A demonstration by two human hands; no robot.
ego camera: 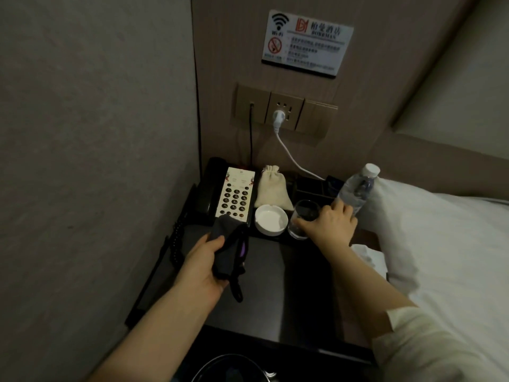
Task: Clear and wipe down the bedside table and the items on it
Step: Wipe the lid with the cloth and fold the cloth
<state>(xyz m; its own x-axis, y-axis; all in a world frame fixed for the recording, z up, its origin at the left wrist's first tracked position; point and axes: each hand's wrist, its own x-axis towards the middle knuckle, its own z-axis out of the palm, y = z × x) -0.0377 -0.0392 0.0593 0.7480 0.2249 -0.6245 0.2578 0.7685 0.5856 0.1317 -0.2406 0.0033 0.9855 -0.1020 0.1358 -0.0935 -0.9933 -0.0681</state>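
A person leans over a dark bedside table (289, 293) wedged between a padded wall and a bed, both hands at work. The left hand (203, 268) has its fingers curled round a bunched dark cleaning cloth (228, 252), which hangs just above the table at about 9 o'clock, over the near edge of the telephone (223, 194), apparently kept ready for wiping once things are shifted.

The right hand (327, 224), at 2 o'clock on the table top, rests across a clear drinking glass (303, 219), fingertips spread against its side and rim. The thumb looks to be reaching the base of a tilted plastic water bottle (356, 188) leaning toward the white pillow (413, 216). Whether it truly grips either one cannot be told.

A white ashtray (270, 219) sits just beside the glass. A small drawstring cloth pouch (271, 188) stands behind it at 12 o'clock, and a dark organiser tray (311, 186) lies at 1 o'clock beneath a white charging cable (294, 158) plugged into the wall socket (283, 113). Everything crowds the back edge, leaving the near surface bare; clearing looks barely begun.
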